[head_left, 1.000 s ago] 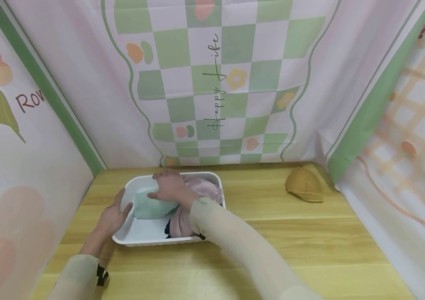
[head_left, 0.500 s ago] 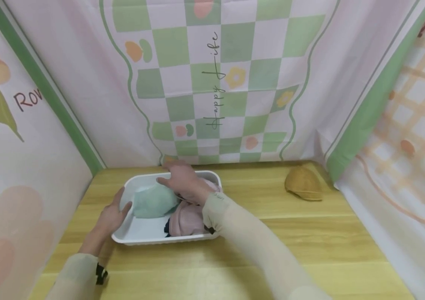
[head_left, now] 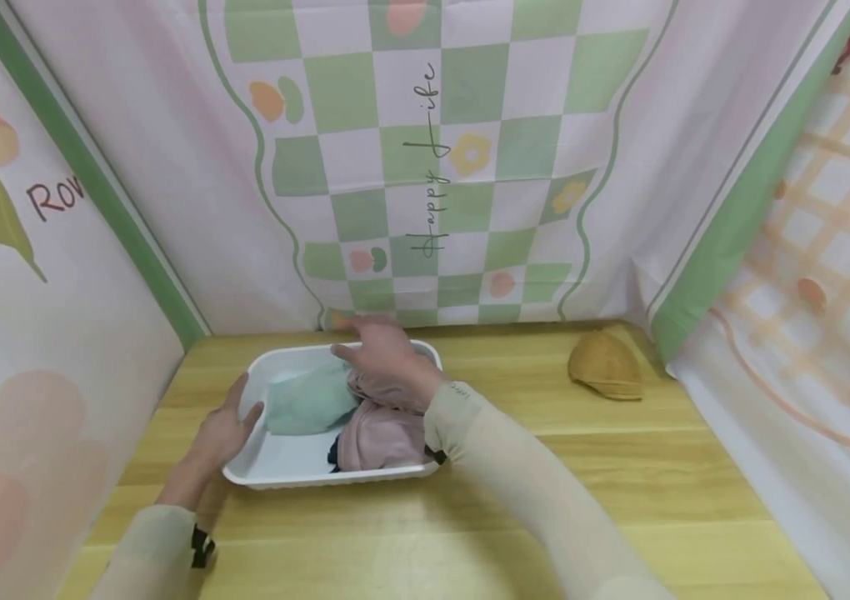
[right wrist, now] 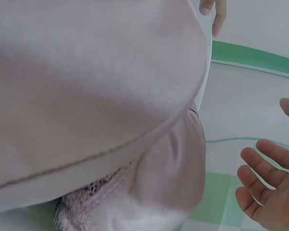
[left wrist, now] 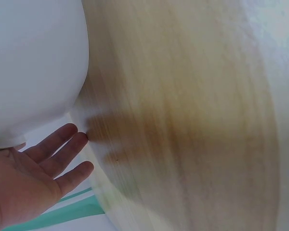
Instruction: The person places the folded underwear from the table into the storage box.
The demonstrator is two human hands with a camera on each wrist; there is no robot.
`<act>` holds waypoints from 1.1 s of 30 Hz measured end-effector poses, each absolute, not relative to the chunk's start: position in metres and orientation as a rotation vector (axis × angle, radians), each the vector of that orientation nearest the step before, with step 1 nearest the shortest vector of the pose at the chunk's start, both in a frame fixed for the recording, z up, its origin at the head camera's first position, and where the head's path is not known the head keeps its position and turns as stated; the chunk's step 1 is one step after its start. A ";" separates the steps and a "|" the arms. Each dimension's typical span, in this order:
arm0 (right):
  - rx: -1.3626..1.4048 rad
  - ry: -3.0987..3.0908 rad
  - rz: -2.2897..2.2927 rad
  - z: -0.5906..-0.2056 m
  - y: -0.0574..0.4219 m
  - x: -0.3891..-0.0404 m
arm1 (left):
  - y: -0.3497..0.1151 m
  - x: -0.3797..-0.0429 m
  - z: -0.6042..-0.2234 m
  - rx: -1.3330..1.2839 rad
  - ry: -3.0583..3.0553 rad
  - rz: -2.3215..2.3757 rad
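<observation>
In the head view, my left hand [head_left: 221, 431] rests at the left end of a white tray [head_left: 267, 479], thumb over the rim. The left wrist view shows its fingers [left wrist: 55, 147] extended outside the tray wall. My right hand [head_left: 387, 358] hovers over the tray's back right part. Its fingers [right wrist: 257, 178] are apart and loosely bent, holding nothing. Beneath it lies a rounded pink satin garment [right wrist: 168, 178] with lace trim, like a bra, partly hidden. Another smooth pink cup-shaped garment [head_left: 383, 437] sits in front, dark edging showing. A mint-green garment [head_left: 308, 402] lies left of them.
A mustard dome-shaped fabric item [head_left: 605, 367] lies at the back right of the wooden table [head_left: 530, 483]. Behind the table hangs a green-and-white checked curtain [head_left: 470, 208]. Printed fabric panels [head_left: 20, 400] stand close on both sides.
My right hand has moved right and toward the back, off the mint-green garment to above the pink one. More of the front pink garment shows. My left hand stays at the tray.
</observation>
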State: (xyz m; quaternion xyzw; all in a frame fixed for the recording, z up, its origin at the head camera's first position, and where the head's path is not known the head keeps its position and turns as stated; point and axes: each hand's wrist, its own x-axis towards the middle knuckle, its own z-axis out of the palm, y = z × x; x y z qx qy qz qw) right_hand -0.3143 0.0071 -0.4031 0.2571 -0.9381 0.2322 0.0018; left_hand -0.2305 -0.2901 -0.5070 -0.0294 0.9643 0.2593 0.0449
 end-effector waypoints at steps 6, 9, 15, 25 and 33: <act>0.815 -2.949 0.775 -0.400 0.019 -0.315 | -0.290 -0.232 -0.508 -0.091 2.954 0.783; 0.821 -2.938 0.785 -0.400 0.028 -0.316 | -0.289 -0.231 -0.508 -0.096 2.957 0.773; 0.797 -2.904 0.808 -0.402 0.046 -0.318 | -0.289 -0.230 -0.506 -0.095 2.953 0.765; 0.666 -2.924 0.836 -0.402 0.068 -0.322 | -0.289 -0.230 -0.506 -0.082 2.956 0.767; 0.663 -2.904 0.851 -0.406 0.085 -0.323 | -0.289 -0.229 -0.506 -0.089 2.952 0.770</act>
